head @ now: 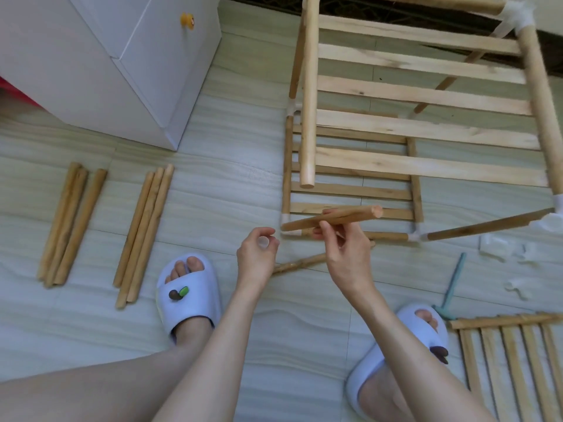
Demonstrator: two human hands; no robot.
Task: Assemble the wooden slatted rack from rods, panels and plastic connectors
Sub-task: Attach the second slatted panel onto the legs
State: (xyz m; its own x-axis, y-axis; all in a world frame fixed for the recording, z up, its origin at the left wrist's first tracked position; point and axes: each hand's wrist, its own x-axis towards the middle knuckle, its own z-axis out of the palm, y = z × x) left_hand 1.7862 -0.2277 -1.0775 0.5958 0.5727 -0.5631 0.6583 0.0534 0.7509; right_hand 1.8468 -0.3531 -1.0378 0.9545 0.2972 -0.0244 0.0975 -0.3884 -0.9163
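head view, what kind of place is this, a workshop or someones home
Most likely a room in a home, not a workshop. The work is done on a pale tiled floor, a white cabinet with a yellow knob stands beside it, and the person wears house slippers.

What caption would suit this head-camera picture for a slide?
Right hand grips a rod, left hand pinches a clear connector, before the half-built rack.

The person had bare arms with no sleeves and bare legs. Each foot wore a soft, pale purple slipper with an open toe. The left slipper point(189, 296) had a brown and a green charm. The right slipper point(405, 351) had brown charms.
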